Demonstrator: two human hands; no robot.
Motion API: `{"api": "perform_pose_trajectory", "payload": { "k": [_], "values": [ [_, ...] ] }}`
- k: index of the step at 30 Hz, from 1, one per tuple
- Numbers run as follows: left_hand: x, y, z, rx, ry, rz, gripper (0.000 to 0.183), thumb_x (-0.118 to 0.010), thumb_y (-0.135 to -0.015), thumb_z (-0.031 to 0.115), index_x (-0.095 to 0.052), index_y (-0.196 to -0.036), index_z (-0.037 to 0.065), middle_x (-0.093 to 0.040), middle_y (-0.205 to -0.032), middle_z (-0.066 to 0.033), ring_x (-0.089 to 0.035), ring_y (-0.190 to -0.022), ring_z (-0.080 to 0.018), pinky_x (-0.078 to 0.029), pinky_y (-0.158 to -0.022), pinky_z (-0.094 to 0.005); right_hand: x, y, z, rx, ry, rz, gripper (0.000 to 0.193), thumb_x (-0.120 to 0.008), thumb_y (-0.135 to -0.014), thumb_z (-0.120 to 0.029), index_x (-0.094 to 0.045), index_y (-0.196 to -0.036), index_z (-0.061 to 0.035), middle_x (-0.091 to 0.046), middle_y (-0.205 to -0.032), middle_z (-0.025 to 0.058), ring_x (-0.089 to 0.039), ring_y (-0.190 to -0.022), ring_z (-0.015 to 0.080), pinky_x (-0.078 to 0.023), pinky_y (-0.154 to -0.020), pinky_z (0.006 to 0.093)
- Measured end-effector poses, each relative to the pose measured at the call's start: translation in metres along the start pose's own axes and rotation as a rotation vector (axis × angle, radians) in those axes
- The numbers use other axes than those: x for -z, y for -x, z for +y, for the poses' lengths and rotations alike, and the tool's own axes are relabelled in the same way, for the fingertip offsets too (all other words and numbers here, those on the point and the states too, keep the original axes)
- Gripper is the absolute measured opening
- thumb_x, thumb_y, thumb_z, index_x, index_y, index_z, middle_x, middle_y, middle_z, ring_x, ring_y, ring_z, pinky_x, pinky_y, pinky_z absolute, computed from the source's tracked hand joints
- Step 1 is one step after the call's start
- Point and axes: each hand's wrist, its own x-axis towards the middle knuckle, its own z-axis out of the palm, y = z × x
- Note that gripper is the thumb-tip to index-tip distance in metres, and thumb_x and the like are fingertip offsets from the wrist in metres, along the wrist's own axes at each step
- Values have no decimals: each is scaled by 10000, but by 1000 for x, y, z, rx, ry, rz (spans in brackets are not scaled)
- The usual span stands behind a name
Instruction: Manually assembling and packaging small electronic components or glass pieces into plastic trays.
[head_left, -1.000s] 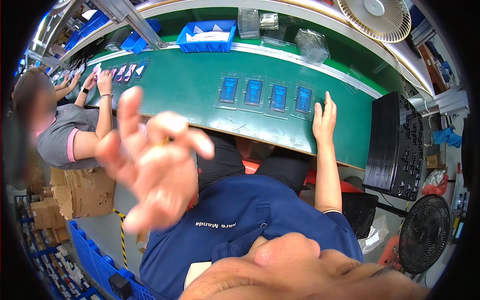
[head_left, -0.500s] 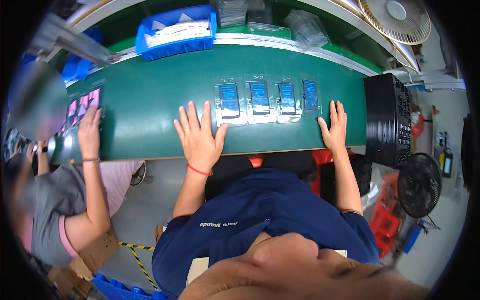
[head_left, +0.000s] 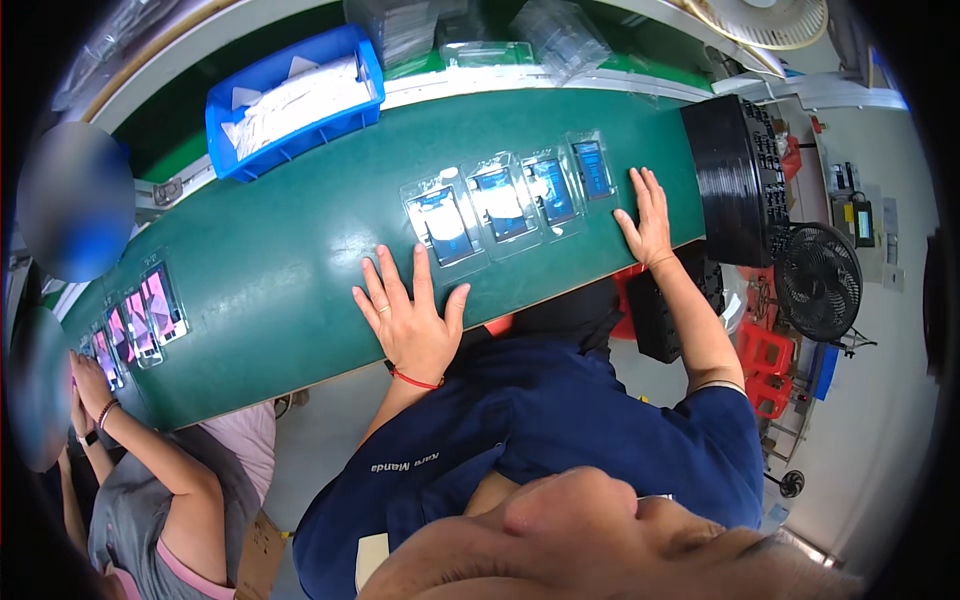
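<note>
My left hand (head_left: 410,325) lies open on the green table (head_left: 290,320), fingers spread, with a ring and a red cord at the wrist. It holds nothing. Just beyond its fingertips begins a slanting row of several clear plastic trays, each with a flat dark rectangular piece with blue markings; the nearest is the leftmost piece (head_left: 447,232), bright with glare. At the row's right end sits a smaller dark piece (head_left: 592,168). Beside it my right hand (head_left: 648,222) rests open near the table's front edge, also holding nothing.
A blue bin (head_left: 350,122) of white items stands at the back. A stack of black trays (head_left: 735,185) bounds the table's right end, with a black fan (head_left: 820,268) beyond. To the left, a co-worker's hand (head_left: 90,385) is near several trays with pinkish shiny pieces (head_left: 162,303).
The view has turned, so the table and tray row now slant. My hands stay open on the table. The co-worker's hand has come away from over the pinkish pieces toward the table's near-left edge.
</note>
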Motion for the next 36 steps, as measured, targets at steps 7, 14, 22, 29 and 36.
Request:
{"api": "perform_pose_trajectory", "payload": {
  "k": [7, 14, 22, 29, 36],
  "values": [
    [-2, 2, 0, -9, -21, 31, 631, -527, -891, 526, -466, -1396, 153, -319, -1454, -275, -255, -1360, -475, -203, -1070, -626, 6, 2, -6, 21, -36, 65, 688, -640, -846, -331, -375, -1425, -70, -372, -1429, 234, -342, -1324, 402, -265, -1102, 472],
    [-5, 5, -1, -18, -27, 92, 583, -600, -870, 454, -514, -1355, 141, -365, -1428, -264, -300, -1343, -462, -223, -1071, -613, -2, 5, -2, 22, -44, 47, 720, -609, -865, -370, -314, -1461, -95, -331, -1458, 235, -272, -1378, 393, -197, -1128, 510],
    [1, 7, -5, -5, 40, 94, 499, -658, -848, 326, -565, -1279, 93, -414, -1401, -230, -354, -1321, -425, -293, -1068, -548, -2, 7, -2, -13, -63, 27, 709, -630, -854, -352, -341, -1451, -101, -308, -1464, 256, -261, -1384, 396, -179, -1132, 526],
    [70, -109, -32, -264, 52, 468, 129, -668, -816, 91, -672, -929, 28, -671, -936, -158, -628, -915, -336, -501, -831, -418, 4, 10, 1, -9, -80, 38, 689, -650, -846, -354, -387, -1420, -78, -291, -1471, 265, -248, -1389, 409, -186, -1123, 549],
    [52, -253, -93, -218, -160, 37, 194, -641, -806, 146, -690, -959, 38, -677, -942, -171, -630, -909, -358, -505, -813, -420, 2, 9, 3, 27, -133, 9, 700, -620, -861, -404, -377, -1429, -75, -273, -1478, 272, -234, -1390, 425, -178, -1115, 568]
  ]
}}
